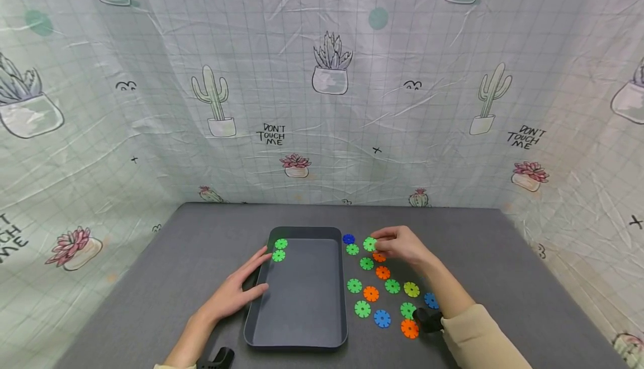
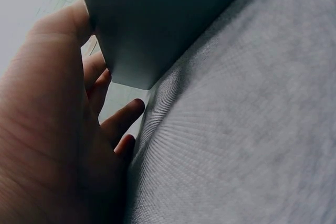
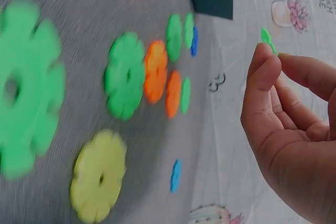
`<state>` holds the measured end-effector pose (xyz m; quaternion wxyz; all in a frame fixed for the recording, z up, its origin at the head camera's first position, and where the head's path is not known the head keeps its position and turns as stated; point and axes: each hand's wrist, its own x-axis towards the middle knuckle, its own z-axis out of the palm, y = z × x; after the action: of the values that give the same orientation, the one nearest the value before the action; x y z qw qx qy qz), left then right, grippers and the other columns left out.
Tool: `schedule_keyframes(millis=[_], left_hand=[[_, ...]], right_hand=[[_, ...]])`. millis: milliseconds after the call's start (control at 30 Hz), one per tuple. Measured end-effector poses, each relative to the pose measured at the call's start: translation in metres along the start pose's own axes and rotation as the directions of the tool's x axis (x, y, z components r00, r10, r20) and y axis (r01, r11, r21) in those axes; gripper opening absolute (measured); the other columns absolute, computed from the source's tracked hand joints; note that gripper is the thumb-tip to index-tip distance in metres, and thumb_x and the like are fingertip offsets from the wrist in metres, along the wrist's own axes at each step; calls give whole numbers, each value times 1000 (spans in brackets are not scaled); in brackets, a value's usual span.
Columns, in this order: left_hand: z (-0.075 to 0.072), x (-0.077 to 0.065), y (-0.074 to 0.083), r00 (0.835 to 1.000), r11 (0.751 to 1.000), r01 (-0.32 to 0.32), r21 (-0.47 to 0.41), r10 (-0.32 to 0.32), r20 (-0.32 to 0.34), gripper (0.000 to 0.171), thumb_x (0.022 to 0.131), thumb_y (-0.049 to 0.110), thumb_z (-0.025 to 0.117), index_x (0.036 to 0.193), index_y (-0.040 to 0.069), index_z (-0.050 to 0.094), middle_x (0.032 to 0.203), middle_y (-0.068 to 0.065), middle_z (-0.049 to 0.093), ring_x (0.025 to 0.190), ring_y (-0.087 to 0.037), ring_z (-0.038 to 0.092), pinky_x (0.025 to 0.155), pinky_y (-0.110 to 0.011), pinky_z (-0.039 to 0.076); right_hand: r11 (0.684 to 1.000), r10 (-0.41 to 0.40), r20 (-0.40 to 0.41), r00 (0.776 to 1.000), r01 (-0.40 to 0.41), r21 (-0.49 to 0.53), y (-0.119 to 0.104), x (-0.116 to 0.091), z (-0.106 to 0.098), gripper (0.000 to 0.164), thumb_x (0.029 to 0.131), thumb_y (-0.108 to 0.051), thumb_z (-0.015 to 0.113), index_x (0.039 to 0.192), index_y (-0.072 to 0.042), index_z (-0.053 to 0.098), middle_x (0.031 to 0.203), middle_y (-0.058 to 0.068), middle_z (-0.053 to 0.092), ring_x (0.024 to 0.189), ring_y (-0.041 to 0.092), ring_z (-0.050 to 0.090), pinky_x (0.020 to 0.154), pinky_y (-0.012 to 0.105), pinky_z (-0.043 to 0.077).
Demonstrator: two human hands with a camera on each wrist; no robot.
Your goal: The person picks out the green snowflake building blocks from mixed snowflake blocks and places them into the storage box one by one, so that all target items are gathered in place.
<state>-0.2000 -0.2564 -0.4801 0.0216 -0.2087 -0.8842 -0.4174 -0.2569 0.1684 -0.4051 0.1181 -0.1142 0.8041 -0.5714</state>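
Note:
A dark grey rectangular tray [image 1: 304, 302] lies on the table with two green notched discs [image 1: 279, 255] in its far left corner. My left hand [image 1: 232, 295] rests along the tray's left rim, fingers extended; in the left wrist view the thumb side touches the tray wall [image 2: 142, 30]. Right of the tray, my right hand [image 1: 404, 245] pinches a green flower-shaped disc [image 1: 369, 244] between thumb and fingertips. That same green disc [image 3: 267, 38] appears nearly edge-on in the right wrist view, held above the table.
Loose discs lie right of the tray: several green [image 1: 362, 308], several orange [image 1: 370, 293], a yellow one [image 1: 411, 289] and some blue [image 1: 382, 318]. Under the right forearm lies another blue disc [image 1: 431, 300]. A patterned curtain [image 1: 327, 112] hangs behind the grey table [image 1: 166, 291].

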Motion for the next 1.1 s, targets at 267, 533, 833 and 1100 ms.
schedule_keyframes(millis=[267,533,833,1100], left_hand=[[1,0,0,1000,1000,3,1,-3,1,65,97,32,69,155,19,44,166,2,25,149,-33,25,108,-69,26],[1,-1,-1,1000,1000,-2,1,2,-4,64,97,32,70,155,19,45,165,1,25,149,-33,25,107,-69,26],[0,-1,-1,1000,1000,-18,-14,18,-1,64,97,29,70,155,18,44,165,1,25,148,-34,25,107,-69,26],[1,0,-1,1000,1000,-4,-7,4,-2,65,97,30,70,155,19,44,165,1,25,148,-34,25,107,-70,26]], right_hand=[[998,-17,41,999,14,55,-13,10,23,34,97,1,61,127,15,60,109,21,70,96,38,69,87,46,56],[997,-15,64,998,11,74,-24,18,44,36,94,-2,65,128,12,62,103,14,72,95,37,69,86,46,56],[998,-37,72,997,33,59,-36,28,66,33,92,0,67,123,10,66,100,14,73,93,34,70,86,46,56],[991,-58,105,993,45,122,-43,37,86,34,91,1,66,123,10,66,101,16,73,101,42,68,89,50,54]])
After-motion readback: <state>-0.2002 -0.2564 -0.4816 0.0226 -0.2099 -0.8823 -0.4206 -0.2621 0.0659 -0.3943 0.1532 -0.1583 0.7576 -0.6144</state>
